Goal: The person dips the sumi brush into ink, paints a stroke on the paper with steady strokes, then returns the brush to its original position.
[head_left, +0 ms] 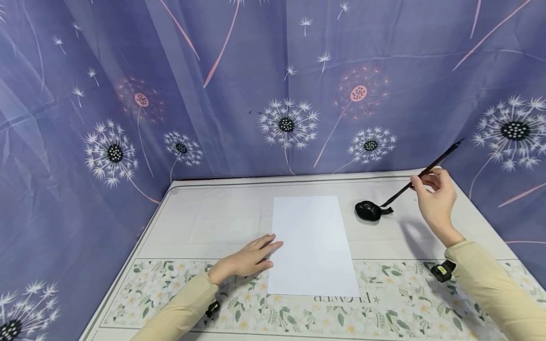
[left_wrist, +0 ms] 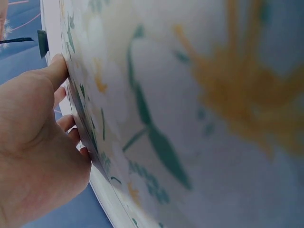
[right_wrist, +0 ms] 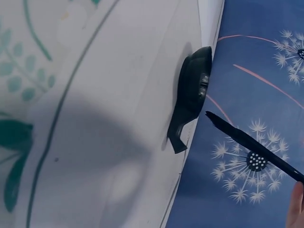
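Observation:
A black writing brush (head_left: 403, 190) slants down to the left, pinched between the thumb and fingers of my right hand (head_left: 437, 201). Its dark tip is close to a small black dish (head_left: 368, 210) with a short handle; in the right wrist view a narrow gap separates the brush (right_wrist: 259, 147) from the dish (right_wrist: 192, 80). A blank white sheet of paper (head_left: 313, 246) lies flat on the table. My left hand (head_left: 247, 258) rests at the sheet's left edge, its fingers extended and the fingertips on the paper.
The white table cover (head_left: 213, 208) has a floral band across its front part, with printed lettering below the sheet. A purple dandelion-print curtain (head_left: 239, 118) hangs behind the table and along its sides. Each wrist carries a small black device (head_left: 443, 270).

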`<state>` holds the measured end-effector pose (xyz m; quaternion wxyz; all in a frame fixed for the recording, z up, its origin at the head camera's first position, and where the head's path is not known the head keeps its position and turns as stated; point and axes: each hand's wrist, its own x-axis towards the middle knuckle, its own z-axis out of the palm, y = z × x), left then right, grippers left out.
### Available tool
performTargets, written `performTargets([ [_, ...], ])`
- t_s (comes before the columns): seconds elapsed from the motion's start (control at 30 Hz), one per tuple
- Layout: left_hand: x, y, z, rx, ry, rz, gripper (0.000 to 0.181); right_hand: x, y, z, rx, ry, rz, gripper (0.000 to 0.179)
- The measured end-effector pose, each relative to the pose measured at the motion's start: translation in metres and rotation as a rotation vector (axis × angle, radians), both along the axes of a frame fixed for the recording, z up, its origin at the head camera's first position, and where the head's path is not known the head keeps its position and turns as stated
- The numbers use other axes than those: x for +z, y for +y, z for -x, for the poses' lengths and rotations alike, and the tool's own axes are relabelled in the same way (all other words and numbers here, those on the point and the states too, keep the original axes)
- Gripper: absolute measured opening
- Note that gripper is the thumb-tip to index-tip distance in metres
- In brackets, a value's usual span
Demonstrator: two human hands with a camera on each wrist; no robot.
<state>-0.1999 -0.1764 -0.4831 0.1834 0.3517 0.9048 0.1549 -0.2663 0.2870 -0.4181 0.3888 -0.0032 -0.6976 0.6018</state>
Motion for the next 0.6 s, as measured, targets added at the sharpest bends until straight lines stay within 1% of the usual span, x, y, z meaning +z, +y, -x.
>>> performTargets([
  [0.1,0.0001,0.0001,0.0003,-0.006,0.002,0.001,0.059,0.0007,-0.0004,0.0018,0.008,0.015,0.039,0.024],
  [0.2,0.0006,0.0005,0.0001,-0.008,0.0,-0.004,0.059,0.0004,0.0003,0.0037,0.035,0.038,0.1,0.027],
  [0.37,0.003,0.0009,-0.001,-0.01,-0.009,-0.011,0.059,-0.0012,0.0001,0.0066,0.118,0.104,0.21,0.025],
  [0.6,0.003,0.0008,-0.0005,-0.011,-0.002,-0.003,0.059,0.0018,-0.0064,0.0074,0.17,0.162,0.255,0.023],
])
